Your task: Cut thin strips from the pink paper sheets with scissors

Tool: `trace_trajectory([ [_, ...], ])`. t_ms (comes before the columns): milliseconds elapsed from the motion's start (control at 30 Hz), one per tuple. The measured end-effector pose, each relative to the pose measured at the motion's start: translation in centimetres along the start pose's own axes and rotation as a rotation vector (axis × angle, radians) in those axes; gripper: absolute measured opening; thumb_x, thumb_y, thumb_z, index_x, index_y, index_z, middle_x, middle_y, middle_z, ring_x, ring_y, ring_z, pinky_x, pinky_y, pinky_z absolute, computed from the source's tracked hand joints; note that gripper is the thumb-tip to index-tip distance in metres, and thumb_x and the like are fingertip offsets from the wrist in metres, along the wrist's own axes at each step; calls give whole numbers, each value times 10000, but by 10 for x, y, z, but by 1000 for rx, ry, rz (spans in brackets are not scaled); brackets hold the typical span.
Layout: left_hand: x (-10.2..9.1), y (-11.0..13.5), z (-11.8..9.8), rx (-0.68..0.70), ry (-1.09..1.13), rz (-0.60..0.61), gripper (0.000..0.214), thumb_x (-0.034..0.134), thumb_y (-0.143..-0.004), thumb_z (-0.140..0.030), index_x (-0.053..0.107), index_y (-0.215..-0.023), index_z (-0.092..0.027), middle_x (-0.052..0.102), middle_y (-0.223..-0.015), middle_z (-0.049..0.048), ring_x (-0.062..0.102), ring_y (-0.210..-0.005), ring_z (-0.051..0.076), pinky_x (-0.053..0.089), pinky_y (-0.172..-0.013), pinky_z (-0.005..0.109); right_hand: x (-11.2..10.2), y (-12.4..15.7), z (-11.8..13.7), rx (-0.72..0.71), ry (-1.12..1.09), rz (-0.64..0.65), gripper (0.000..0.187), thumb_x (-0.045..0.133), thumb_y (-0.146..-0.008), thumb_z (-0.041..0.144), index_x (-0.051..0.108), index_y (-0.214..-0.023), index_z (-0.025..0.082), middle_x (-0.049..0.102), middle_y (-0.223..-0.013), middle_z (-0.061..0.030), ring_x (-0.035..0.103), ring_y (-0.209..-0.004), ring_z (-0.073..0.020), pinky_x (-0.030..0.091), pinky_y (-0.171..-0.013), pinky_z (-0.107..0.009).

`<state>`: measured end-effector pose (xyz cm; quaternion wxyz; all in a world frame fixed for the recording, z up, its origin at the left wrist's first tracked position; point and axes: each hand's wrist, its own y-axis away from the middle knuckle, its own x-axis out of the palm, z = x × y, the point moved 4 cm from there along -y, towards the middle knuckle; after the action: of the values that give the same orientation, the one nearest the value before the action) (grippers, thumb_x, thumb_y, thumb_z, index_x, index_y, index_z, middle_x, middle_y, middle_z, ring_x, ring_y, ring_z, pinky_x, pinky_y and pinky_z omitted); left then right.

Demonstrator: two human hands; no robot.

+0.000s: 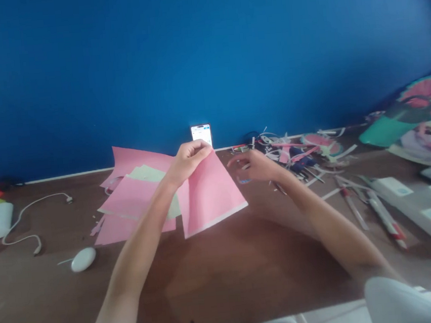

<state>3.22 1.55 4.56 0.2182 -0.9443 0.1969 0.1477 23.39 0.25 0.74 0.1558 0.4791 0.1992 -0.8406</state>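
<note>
My left hand (189, 160) pinches the top edge of a pink sheet of paper (213, 194), holding it raised and slightly curved, with a pale strip along its lower edge. To its right, my right hand (256, 165) is apart from the paper, fingers bent and spread, slightly blurred, with nothing visible in them. A small bluish item just below those fingers is too unclear to name. Behind my left forearm lie more pink sheets (127, 198) and a pale green sheet (145, 173), overlapping on the brown table.
A phone (201, 134) leans upright against the blue wall. Paper scraps and pens (294, 151) are heaped at the right rear, near a white power strip (420, 208). On the left are a white cable (32, 202) and a white oval object (83, 259).
</note>
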Motion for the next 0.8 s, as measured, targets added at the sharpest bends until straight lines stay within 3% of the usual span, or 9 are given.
trace_trajectory([
  [67,4,0,4,-20,-14,27,295,531,-872,-427,634,-843,-153,623,-815,34,543,-740,137,396,-669,253,23,-7,-20,48,45,111,328,576,-698,219,699,-1002,219,576,-617,24,472,-570,-117,290,-551,-242],
  [200,13,1,10,-39,-49,111,318,547,-860,-456,639,-823,-154,624,-795,34,546,-738,140,391,-662,255,40,-14,-47,132,123,25,264,587,-715,229,670,-965,207,636,-778,-21,530,-705,-156,322,-616,-255],
  [333,19,0,18,-42,-100,111,372,571,-833,-509,639,-770,-149,645,-780,45,566,-733,156,394,-667,269,20,-13,-25,-29,-33,-149,212,487,-852,283,656,-875,156,651,-911,-79,558,-862,-190,373,-735,-278],
  [400,22,0,23,-62,-101,108,397,578,-821,-532,650,-778,-143,661,-783,57,582,-729,169,395,-661,277,9,-9,-4,-74,-259,-92,349,384,-932,379,643,-884,151,652,-840,-60,560,-775,-166,389,-697,-271],
  [533,29,2,29,-113,-38,154,423,573,-823,-550,664,-893,-143,673,-805,67,609,-749,186,402,-661,280,-3,0,28,-70,-364,-16,336,528,-862,465,645,-830,151,631,-745,-27,509,-657,-135,369,-612,-261],
  [633,28,3,28,-104,-39,182,405,552,-844,-538,654,-969,-166,672,-866,64,606,-783,183,398,-663,272,-8,3,27,-21,-374,-89,299,557,-840,424,645,-761,150,603,-691,-17,483,-623,-123,354,-576,-256],
  [800,21,1,29,-93,-102,230,346,553,-859,-492,654,-864,-161,656,-865,62,586,-783,171,396,-663,270,-13,3,3,99,-469,-178,264,588,-804,392,636,-717,148,604,-671,-20,520,-617,-135,383,-558,-256],
])
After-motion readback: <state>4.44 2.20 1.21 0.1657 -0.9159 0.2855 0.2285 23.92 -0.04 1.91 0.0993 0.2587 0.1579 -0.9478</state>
